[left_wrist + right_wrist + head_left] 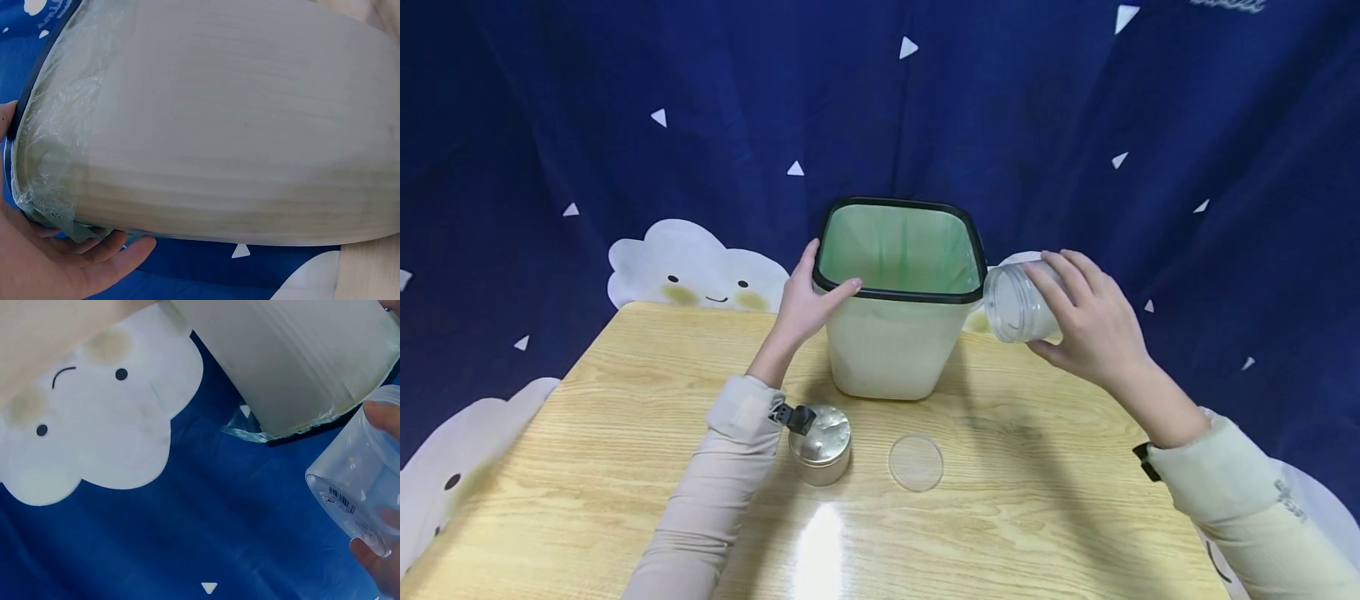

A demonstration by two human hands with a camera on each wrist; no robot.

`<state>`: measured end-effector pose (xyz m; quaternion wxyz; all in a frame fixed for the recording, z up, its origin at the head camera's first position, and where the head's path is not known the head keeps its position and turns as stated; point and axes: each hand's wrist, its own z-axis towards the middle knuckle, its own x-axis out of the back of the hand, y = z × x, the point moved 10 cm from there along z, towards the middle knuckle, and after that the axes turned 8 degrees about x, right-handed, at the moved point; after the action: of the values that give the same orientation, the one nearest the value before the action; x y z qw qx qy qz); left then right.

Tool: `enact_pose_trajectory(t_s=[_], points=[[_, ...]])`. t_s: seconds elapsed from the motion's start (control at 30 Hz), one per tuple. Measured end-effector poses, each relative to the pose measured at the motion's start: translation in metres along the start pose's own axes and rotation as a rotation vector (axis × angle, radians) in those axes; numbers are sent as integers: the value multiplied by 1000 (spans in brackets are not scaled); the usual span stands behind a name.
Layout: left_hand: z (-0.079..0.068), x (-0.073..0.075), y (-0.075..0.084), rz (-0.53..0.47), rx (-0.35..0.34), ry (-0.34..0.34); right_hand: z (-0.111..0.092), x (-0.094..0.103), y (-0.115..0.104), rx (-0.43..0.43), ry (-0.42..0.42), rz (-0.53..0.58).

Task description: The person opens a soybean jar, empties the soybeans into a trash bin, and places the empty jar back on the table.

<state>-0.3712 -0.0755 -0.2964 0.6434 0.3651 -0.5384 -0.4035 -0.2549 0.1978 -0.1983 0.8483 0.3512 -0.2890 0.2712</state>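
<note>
A whitish trash bin (887, 350) with a black rim and a green bag liner stands at the table's back. My left hand (808, 304) grips its rim at the left corner, thumb over the front edge. In the left wrist view those fingers (103, 265) lie against the bin's wall and liner. To the right of the bin, my right hand (1090, 321) holds a clear plastic jar (1011, 304), tipped sideways with its mouth towards the bin. The right wrist view shows a barcode on the jar's base (344, 503). I cannot tell whether anything is inside the jar.
A silver tin (823, 454) stands on the wooden table (1015, 517), partly behind my left wrist camera. A clear round lid (916, 462) lies to its right. Behind the table hangs a dark blue curtain (737, 125), and white cloud shapes (692, 258) line the table's edges.
</note>
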Motion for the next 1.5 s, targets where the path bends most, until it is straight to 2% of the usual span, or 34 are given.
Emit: enact_pose_trajectory(t_s=[0.2, 0.53, 0.93, 1.3, 1.5], points=[[0, 2, -1, 5, -1, 7, -22, -9, -5, -56, 14, 42], [0, 0, 0, 13, -12, 3, -74, -41, -17, -194, 2, 154], [1, 0, 0, -3, -22, 9, -123, -86, -24, -488, -65, 359], [1, 1, -1, 0, -22, 12, -159, -126, -43, -733, -157, 528], [1, 0, -1, 0, -21, 9, -175, -144, -56, -833, -189, 640]])
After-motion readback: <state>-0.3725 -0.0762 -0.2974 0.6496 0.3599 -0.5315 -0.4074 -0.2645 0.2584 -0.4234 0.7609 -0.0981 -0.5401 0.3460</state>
